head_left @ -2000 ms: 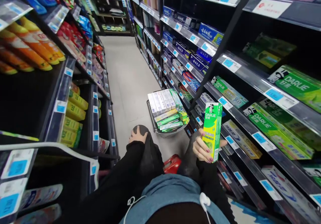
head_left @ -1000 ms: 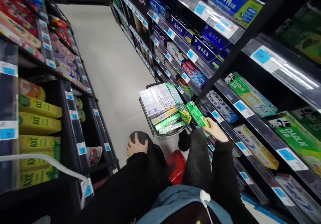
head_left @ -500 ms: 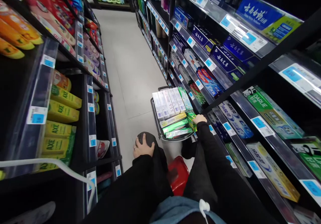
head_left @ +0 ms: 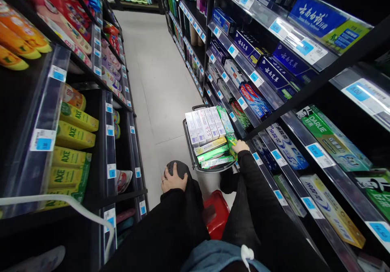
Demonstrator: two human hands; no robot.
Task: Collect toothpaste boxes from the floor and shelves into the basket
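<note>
My left hand (head_left: 174,179) rests on my bent knee with its fingers spread, holding nothing. At the right side of a dark basket (head_left: 189,152) on the floor, my right hand (head_left: 240,146) has its fingers closed on a green toothpaste box (head_left: 232,144). White boxes (head_left: 205,124) stand in a row in the back of the basket. In front of them lie a yellow box (head_left: 210,146) and flat green boxes (head_left: 212,153). Another green and white box (head_left: 224,119) lies along the right wall. My right fingertips are partly hidden.
Shelves of toothpaste, with Colgate (head_left: 255,99) and Darlie boxes (head_left: 333,137), run along the right. The left shelves hold yellow AXE packs (head_left: 76,132) and slippers (head_left: 22,32). A red stool (head_left: 217,215) is between my legs. A white cable (head_left: 73,199) crosses the lower left.
My right hand has shifted slightly left and down with the green box, further into the basket. The left hand stays on the knee.
</note>
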